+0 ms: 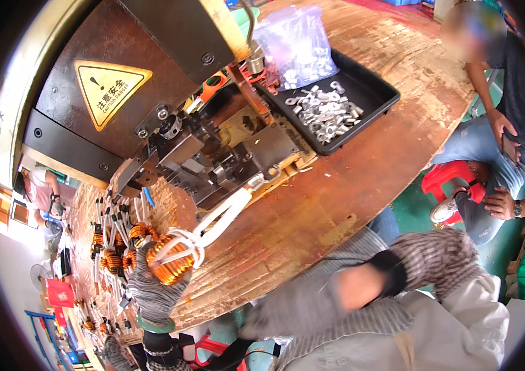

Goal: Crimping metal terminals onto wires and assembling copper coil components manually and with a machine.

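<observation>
Copper coil (171, 263) is being gripped tight by my left hand (154, 290), feeding white leads (225, 216) into press (225, 154); right hand (299, 306) blurring near, grip unclear.

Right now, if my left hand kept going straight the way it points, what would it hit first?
Probably the press machine: the left hand holds a copper coil whose white leads already aim at it. Depth is unclear.

Bright daylight, strong fisheye bending at rim, right hand (303, 307) motion-blurred, dark vignette corners.
</observation>
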Demonstrator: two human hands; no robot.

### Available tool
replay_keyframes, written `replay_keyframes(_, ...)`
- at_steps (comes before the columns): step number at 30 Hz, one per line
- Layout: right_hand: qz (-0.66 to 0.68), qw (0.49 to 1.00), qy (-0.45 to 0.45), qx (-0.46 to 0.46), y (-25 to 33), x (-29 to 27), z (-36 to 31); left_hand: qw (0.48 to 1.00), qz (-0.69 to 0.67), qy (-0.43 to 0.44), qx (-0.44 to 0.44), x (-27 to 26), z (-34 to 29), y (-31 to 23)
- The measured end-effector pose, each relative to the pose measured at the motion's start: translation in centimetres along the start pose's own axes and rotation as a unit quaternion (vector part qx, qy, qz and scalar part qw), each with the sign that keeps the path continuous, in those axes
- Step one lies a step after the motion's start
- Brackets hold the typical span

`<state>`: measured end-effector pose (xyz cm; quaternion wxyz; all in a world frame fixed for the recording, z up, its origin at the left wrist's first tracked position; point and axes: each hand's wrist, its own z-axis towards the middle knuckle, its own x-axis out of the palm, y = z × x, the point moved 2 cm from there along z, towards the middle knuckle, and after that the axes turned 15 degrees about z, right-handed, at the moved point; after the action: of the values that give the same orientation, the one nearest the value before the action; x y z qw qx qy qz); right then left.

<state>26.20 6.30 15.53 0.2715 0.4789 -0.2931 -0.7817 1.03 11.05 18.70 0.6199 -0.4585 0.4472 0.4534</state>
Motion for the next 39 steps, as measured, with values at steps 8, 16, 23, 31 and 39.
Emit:
replay_keyframes(8, -0.471, 0.856, -0.213, -0.02, -3.1, -2.3, -1.7, 0.97, 0.129, -0.041, 0.2, -0.2, 0.5, -12.2)
replay_keyframes(16, -0.169, 0.905, -0.244, 0.306, -1.6, 1.0, -16.8, 0.908, 0.156, -0.106, 0.374, -0.3, -1.7, -16.8)
replay_keyframes(23, 0.124, 0.675, -0.691, 0.227, 3.2, 7.1, -31.8, 0.915, 0.182, -0.252, 0.256, -5.7, -6.2, -11.3)
replay_keyframes(31, 0.077, 0.595, -0.758, 0.255, -1.2, -10.5, -35.5, 0.98, 0.161, -0.073, 0.087, 4.1, -6.7, -6.4)
replay_keyframes(39, -0.014, 0.556, -0.664, 0.5, -15.7, -36.8, -37.3, 0.981, -0.118, 0.003, -0.157, 13.2, -10.9, 0.1)
